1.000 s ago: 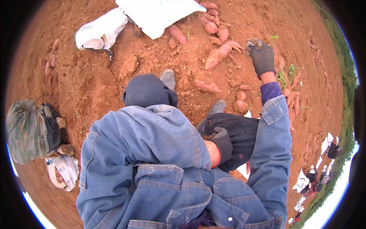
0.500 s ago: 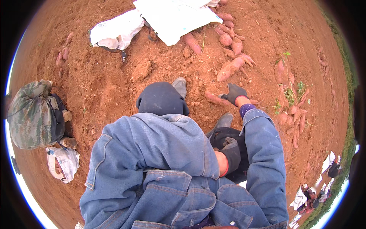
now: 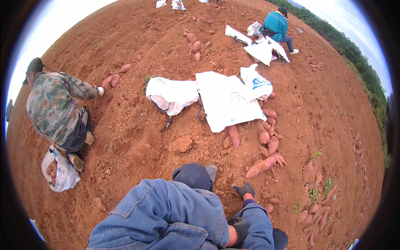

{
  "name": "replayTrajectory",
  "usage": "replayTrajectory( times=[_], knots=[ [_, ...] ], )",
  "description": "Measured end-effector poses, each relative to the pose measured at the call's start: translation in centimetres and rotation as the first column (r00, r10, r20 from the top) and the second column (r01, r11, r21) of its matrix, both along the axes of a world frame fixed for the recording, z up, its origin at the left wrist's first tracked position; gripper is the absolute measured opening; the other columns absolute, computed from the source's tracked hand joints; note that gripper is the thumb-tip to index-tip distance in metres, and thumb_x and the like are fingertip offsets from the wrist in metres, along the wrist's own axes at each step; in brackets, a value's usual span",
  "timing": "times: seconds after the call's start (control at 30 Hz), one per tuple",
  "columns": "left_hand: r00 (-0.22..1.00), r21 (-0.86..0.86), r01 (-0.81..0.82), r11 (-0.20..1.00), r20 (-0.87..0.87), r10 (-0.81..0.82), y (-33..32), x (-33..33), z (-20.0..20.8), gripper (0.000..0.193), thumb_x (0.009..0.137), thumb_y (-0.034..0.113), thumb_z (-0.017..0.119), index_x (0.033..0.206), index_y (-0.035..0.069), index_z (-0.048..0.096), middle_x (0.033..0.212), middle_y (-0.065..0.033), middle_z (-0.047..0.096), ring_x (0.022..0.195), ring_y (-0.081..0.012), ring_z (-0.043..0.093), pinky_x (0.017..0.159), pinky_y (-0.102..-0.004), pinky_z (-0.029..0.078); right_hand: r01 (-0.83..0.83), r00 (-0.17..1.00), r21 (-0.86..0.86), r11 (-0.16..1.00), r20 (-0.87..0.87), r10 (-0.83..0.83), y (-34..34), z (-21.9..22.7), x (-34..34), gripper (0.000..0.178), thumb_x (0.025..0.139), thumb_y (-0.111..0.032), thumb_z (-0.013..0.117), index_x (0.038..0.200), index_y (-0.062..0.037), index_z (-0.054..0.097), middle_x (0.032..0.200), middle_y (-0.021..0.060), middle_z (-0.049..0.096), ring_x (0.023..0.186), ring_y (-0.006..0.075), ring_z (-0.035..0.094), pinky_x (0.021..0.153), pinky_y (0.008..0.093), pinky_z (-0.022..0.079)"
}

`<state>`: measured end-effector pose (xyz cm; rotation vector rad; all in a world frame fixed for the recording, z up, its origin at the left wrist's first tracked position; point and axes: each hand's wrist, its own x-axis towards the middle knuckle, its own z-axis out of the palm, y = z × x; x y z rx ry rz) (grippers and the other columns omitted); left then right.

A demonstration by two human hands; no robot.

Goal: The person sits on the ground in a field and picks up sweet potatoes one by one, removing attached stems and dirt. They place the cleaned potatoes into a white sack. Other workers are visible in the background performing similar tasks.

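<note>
My right hand, in a dark glove, is low over the red soil with its fingers stretched toward the left. No sweet potato shows in it. Just beyond lies a large forked sweet potato, apart from the fingers. A smaller sweet potato lies beside my right sleeve. My left hand, also gloved, crosses in front of my body and rests by my right leg. Its fingers are partly hidden, so what they hold, if anything, does not show. My dark-covered left knee and grey boot are ahead of the left sleeve.
White sacks lie ahead, with a row of sweet potatoes beside them. Another pile with green stems is at the right. At the left a co-worker in camouflage bends by a filled bag; another person sits far right.
The view has tilted up, bringing the field and co-workers into sight. The sweet potato beside my right hand no longer shows there. My left hand stays near my right leg.
</note>
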<state>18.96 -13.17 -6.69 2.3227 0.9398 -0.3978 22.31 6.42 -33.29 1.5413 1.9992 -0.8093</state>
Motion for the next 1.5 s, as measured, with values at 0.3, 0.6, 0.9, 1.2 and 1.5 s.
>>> replayTrajectory(
  times=[0.3, 0.6, 0.9, 1.2, 1.5],
  knots=[
    [0.986, 0.112, -0.167, 0.980, 0.000, 0.168, 4.6, -5.8, 6.1, 0.034, 0.094, 0.037, 0.065, 0.109, 0.009, 0.076, 0.102, -0.0090, 0.076, 0.096, -0.0326, 0.071, 0.085, -0.0478, 0.054, 0.128, 0.990, 0.280, 0.952, -0.096, -0.105, -2.6, -4.7, -0.4, 0.096, 0.076, -0.076, 0.070, 0.140, -0.0048, 0.057, 0.135, 0.0236, 0.064, 0.123, 0.0380, 0.063, 0.100, 0.0490, 0.052],
    [0.841, -0.141, -0.478, 0.867, 0.209, 0.498, 16.8, -19.8, 5.3, 0.043, 0.095, 0.049, 0.065, 0.102, 0.007, 0.074, 0.092, -0.0107, 0.074, 0.085, -0.0280, 0.070, 0.077, -0.0454, 0.054, 0.277, 0.961, 0.159, 0.948, -0.036, -0.275, -3.5, -3.9, -0.8, 0.084, 0.083, -0.072, 0.066, 0.138, -0.0094, 0.058, 0.136, 0.0186, 0.064, 0.119, 0.0372, 0.065, 0.097, 0.0489, 0.053],
    [-0.141, -0.056, -0.990, -0.130, 0.275, 0.951, 21.5, -35.3, -23.4, 0.073, 0.082, 0.050, 0.081, 0.122, -0.008, 0.064, 0.111, -0.0221, 0.073, 0.102, -0.0327, 0.071, 0.085, -0.0408, 0.054, 0.181, 0.983, 0.286, 0.941, -0.039, -0.177, -3.7, 0.7, -2.4, 0.084, 0.082, -0.072, 0.068, 0.139, -0.0108, 0.058, 0.137, 0.0163, 0.061, 0.121, 0.0367, 0.062, 0.098, 0.0487, 0.052],
    [-0.746, -0.759, -0.339, -0.557, -0.144, 0.650, 23.0, -39.2, -29.2, 0.087, 0.080, 0.042, 0.087, 0.150, 0.012, 0.045, 0.160, -0.0176, 0.034, 0.113, -0.0405, 0.062, 0.087, -0.0509, 0.058, 0.171, 0.985, 0.291, 0.941, -0.067, -0.159, -3.8, -1.3, -1.5, 0.085, 0.081, -0.074, 0.067, 0.135, -0.0088, 0.060, 0.132, 0.0179, 0.063, 0.121, 0.0367, 0.061, 0.097, 0.0485, 0.052],
    [-0.953, -0.940, 0.066, -0.336, -0.159, 0.258, 25.0, -38.5, -34.4, 0.036, 0.094, 0.016, 0.068, 0.130, 0.013, 0.061, 0.127, -0.0087, 0.067, 0.112, -0.0309, 0.065, 0.089, -0.0491, 0.056, 0.199, 0.979, 0.257, 0.946, -0.085, -0.183, -3.6, -0.8, -1.8, 0.082, 0.082, -0.072, 0.068, 0.136, -0.0097, 0.059, 0.134, 0.0163, 0.062, 0.122, 0.0360, 0.060, 0.099, 0.0492, 0.050]
  ],
)
